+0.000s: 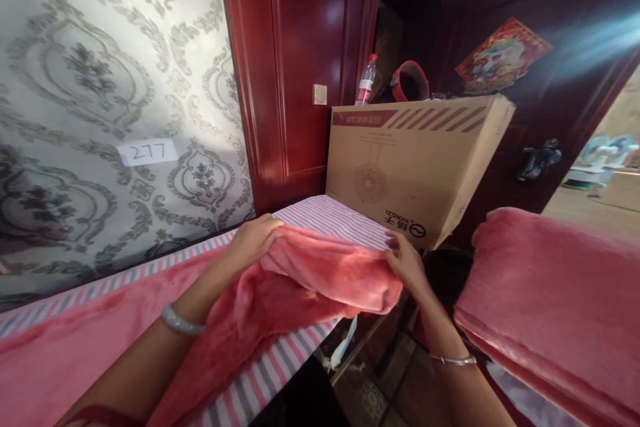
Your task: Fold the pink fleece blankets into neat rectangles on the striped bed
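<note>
A pink plush blanket (320,273) lies along a striped sheet (280,363), its far end lifted and folded over. At that fold's left corner, my left hand (257,237) is closed on the blanket edge. My right hand (405,260) grips the right corner of the same edge, fingers curled over it. Between the hands the edge is stretched fairly straight. Beyond it shows more of the pink, grey and white striped sheet. The blanket hides most of my fingertips.
A large cardboard box (400,167) stands beyond the sheet, with a bottle (367,80) behind its top edge. Another folded pink blanket (555,307) is at the right. Patterned wallpaper (115,80) borders the left, a dark red door (500,60) the back right.
</note>
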A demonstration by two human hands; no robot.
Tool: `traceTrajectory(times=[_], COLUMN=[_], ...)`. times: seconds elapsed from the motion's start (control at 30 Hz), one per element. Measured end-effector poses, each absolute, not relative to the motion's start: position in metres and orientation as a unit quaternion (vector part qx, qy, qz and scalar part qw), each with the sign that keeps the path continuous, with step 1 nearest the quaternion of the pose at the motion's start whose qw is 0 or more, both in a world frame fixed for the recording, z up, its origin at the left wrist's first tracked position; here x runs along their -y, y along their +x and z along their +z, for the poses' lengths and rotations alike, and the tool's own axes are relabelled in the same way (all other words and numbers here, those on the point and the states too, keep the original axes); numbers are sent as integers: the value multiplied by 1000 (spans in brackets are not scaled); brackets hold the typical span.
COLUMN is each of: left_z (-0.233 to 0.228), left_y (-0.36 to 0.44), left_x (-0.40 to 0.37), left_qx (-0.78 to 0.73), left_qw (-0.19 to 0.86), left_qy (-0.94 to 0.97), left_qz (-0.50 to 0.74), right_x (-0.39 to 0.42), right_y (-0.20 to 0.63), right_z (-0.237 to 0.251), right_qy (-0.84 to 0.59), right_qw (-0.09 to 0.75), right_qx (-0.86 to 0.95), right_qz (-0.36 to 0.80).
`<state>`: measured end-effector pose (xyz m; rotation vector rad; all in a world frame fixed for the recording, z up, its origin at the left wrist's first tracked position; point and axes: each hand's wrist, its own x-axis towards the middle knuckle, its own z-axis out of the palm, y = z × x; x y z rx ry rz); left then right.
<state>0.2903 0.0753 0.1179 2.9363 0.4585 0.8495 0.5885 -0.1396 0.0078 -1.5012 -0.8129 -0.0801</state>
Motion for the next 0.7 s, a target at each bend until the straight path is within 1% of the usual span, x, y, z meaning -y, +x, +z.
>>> traceTrajectory(times=[0.07, 0.17, 0.23, 0.3, 0.37, 0.43, 0.5, 0.53, 0.6, 0.7], left_z=[123, 130, 131, 129, 119, 102, 80, 68, 45, 19], left_y=[300, 315, 322, 323, 316, 299, 276, 262, 234, 197], left_x=[-61, -39, -29, -30, -44, -71, -103, -118, -144, -170], left_qx=[-136, -119, -106, -94, -110, -176, -293, -333, -389, -456], left_qw=[-7, -28, -14, 22, 62, 84, 80, 75, 69, 65], left_qy=[958, 965, 966, 957, 938, 923, 912, 903, 888, 864], left_qz=[252, 231, 236, 273, 322, 331, 277, 261, 236, 201], right_x=[131, 105, 86, 70, 59, 51, 46, 43, 39, 31], right_y=[560, 511, 488, 484, 499, 526, 558, 572, 596, 618], right_z=[23, 43, 50, 57, 69, 87, 111, 124, 149, 180], right_qy=[-637, -583, -583, -602, -615, -613, -616, -623, -653, -700], right_qw=[607, 555, 537, 527, 540, 584, 627, 635, 625, 586], right_qx=[472, 593, 609, 599, 575, 529, 460, 435, 395, 357], right_qz=[-51, 12, 29, 28, 0, -64, -125, -143, -168, -198])
